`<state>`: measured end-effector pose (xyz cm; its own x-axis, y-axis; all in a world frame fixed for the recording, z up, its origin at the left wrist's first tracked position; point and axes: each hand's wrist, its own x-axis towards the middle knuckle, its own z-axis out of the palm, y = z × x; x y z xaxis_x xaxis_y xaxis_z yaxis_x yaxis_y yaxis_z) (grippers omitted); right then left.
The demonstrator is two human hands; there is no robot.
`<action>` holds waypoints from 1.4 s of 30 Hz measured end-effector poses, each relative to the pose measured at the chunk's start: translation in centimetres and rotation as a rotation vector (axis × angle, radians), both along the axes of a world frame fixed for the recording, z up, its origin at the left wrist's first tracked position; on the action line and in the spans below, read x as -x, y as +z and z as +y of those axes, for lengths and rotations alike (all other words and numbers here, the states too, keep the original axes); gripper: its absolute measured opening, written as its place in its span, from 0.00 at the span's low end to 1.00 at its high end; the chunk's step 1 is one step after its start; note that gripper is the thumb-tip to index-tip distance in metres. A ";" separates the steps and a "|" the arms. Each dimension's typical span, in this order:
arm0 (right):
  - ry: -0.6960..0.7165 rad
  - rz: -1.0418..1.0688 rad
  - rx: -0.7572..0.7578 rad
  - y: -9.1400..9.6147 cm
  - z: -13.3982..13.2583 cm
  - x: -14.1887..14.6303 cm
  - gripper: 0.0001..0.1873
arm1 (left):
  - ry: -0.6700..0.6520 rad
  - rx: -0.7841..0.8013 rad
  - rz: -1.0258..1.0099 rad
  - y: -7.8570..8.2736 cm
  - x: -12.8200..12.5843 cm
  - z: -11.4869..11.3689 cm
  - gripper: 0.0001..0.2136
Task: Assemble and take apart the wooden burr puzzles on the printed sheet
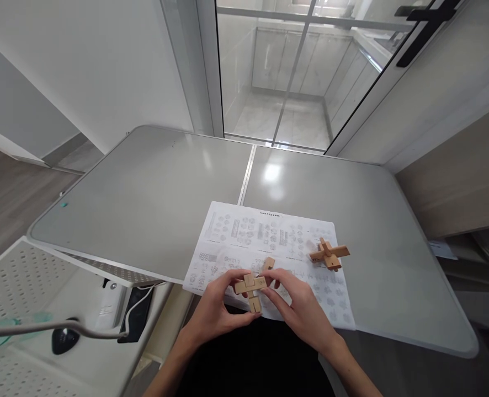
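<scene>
Several interlocking wooden puzzle pieces [250,283] form a small cross-shaped cluster between my hands, above the near edge of a printed sheet [228,237]. My left hand [217,307] grips the cluster from the left, thumb below and fingers on top. With its thumb and fingers, my right hand [296,300] pinches the cluster's right side. Just behind the fingers, a loose wooden piece [269,263] shows partly; whether it touches the cluster I cannot tell. A second, assembled wooden burr puzzle [329,255] rests on the sheet's right edge.
The sheet, covered in small diagrams, lies on a grey folding table [153,193] with a centre seam. Beyond stands a glass door [286,71] with a black handle [429,27]. At lower left, a white perforated shelf [33,364] holds a black mouse [65,337] and a cable [99,333].
</scene>
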<state>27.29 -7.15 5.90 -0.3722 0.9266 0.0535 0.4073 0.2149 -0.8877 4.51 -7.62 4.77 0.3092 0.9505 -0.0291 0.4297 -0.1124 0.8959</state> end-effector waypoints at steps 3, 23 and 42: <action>0.002 0.028 0.069 0.1 -0.4 0.1 0.09 | -0.025 -0.046 0.031 -0.9 -0.1 -0.2 0.29; -0.318 0.020 0.367 -1.4 -1.6 -4.6 0.23 | -0.131 -0.247 0.303 -2.3 -0.1 2.5 0.30; -0.319 0.199 0.289 -4.4 -0.9 -3.6 0.26 | -0.307 -0.272 0.284 -2.3 -2.9 4.8 0.44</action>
<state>30.86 -8.01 1.52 -0.0751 0.9804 -0.1821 0.2285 -0.1608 -0.9602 7.45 -2.79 2.51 0.5918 0.8017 0.0836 0.5630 -0.4853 0.6689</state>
